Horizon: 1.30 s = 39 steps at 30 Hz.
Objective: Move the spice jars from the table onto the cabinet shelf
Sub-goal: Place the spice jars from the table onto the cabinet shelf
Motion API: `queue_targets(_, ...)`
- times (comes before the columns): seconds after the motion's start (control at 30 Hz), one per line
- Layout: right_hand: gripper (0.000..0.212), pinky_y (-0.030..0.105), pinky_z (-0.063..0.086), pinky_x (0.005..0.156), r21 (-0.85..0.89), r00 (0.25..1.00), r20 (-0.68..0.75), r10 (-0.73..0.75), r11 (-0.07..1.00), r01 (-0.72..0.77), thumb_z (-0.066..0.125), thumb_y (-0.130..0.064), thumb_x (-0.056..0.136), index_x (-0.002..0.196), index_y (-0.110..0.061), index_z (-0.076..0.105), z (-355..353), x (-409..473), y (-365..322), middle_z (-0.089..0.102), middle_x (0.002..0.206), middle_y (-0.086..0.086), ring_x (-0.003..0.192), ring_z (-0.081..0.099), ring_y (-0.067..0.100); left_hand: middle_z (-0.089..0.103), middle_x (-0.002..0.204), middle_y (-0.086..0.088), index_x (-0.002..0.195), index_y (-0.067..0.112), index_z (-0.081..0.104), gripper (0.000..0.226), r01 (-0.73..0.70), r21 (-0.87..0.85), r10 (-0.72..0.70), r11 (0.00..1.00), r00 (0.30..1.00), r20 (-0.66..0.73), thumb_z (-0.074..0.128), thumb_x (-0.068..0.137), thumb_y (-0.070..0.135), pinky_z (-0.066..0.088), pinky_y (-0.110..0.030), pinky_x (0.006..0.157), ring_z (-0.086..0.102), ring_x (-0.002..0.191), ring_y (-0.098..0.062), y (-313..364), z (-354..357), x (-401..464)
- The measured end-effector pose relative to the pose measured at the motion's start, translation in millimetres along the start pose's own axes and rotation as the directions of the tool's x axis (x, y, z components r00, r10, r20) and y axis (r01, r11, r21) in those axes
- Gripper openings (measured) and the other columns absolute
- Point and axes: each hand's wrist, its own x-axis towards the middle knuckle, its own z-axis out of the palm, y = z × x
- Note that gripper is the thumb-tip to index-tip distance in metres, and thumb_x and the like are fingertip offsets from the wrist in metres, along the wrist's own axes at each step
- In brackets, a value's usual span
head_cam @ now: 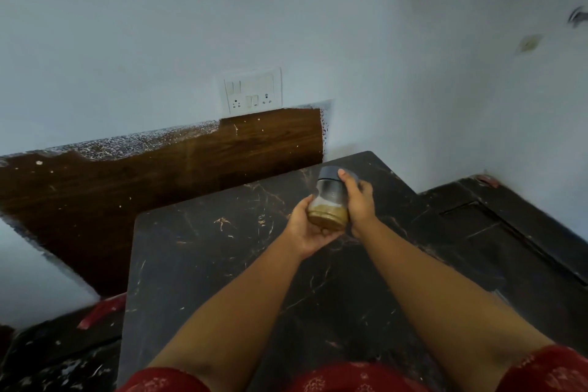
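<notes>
Pale blue wall [286, 9], far side of scene; white switch and socket plate [253, 91] mounted at centre. Dark wood panel [159, 175] against wall below plate, upper edge flecked with pale paint. Dark floor [509, 232] at right.

Dark marbled table [206, 264], centre and near; light veining across top.

Two bare forearms, reaching from near edge toward far right part of table; red patterned sleeves [350, 379] at near edge.

Left hand [307, 227], palm up, fingers curled beneath and around lower part of spice jar [331, 204]; cradling jar from left and below.

Right hand [358, 204], on right side of jar, back of hand toward camera; thumb laid up over lid, fingers wrapped behind. Grasping jar at upper half.

Spice jar: clear body, brownish powder in lower portion, dark grey lid [331, 173]. Held between both hands, raised above far right area of table, not touching it. Long axis nearly upright, tilted a little; lid end pointing up and toward far wall, base toward left palm.
</notes>
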Motion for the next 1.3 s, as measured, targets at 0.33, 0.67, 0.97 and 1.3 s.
queue_targets(0.33,0.084,0.043,0.057,0.077,-0.182,0.981,-0.077,0.176,0.965,-0.188,0.079,-0.066,0.058,0.117,-0.024,0.037,30.1,-19.9,-2.1,0.054,0.118,0.012,0.098,0.062,0.030,0.064,0.120,-0.022,0.131,0.004,0.051,0.056,-0.059,0.054,0.068,0.997,0.981,-0.183,0.047,0.096,0.048,0.055,-0.047,0.083,0.063,0.109,-0.034,14.3,-14.8,-16.2)
queue_targets(0.67,0.081,0.050,0.055,0.090,0.125,0.961,0.093,0.261,0.954,-0.271,0.054,-0.073,0.078,0.132,-0.013,0.050,46.2,-39.7,13.5,0.066,0.115,0.018,0.100,0.068,0.033,0.073,0.107,-0.014,0.122,0.012,0.063,0.047,-0.190,0.145,0.204,0.971,0.975,-0.088,0.068,0.085,0.041,0.058,-0.034,0.069,0.071,0.095,-0.026,30.3,-14.5,-33.4)
queue_targets(0.97,0.066,0.042,0.051,0.094,-0.244,0.987,-0.115,0.111,0.960,-0.136,0.039,-0.066,0.091,0.131,-0.015,0.054,47.9,-41.2,-2.9,0.063,0.122,0.012,0.106,0.062,0.028,0.058,0.132,-0.017,0.143,0.017,0.041,0.071,-0.302,0.326,0.321,0.896,0.947,-0.006,0.076,0.081,0.022,0.049,-0.048,0.099,0.060,0.117,-0.033,46.8,-5.0,-45.4)
queue_targets(1.3,0.054,0.029,0.044,0.101,0.047,0.964,0.183,0.192,0.978,-0.204,0.047,-0.060,0.092,0.133,-0.024,0.052,51.7,-48.1,-16.0,0.062,0.130,0.005,0.112,0.059,0.015,0.034,0.152,-0.018,0.155,0.024,0.016,0.068,-0.266,0.350,0.265,0.898,0.963,0.050,0.046,0.096,0.039,0.048,-0.051,0.098,0.045,0.131,-0.040,40.2,13.7,-45.8)
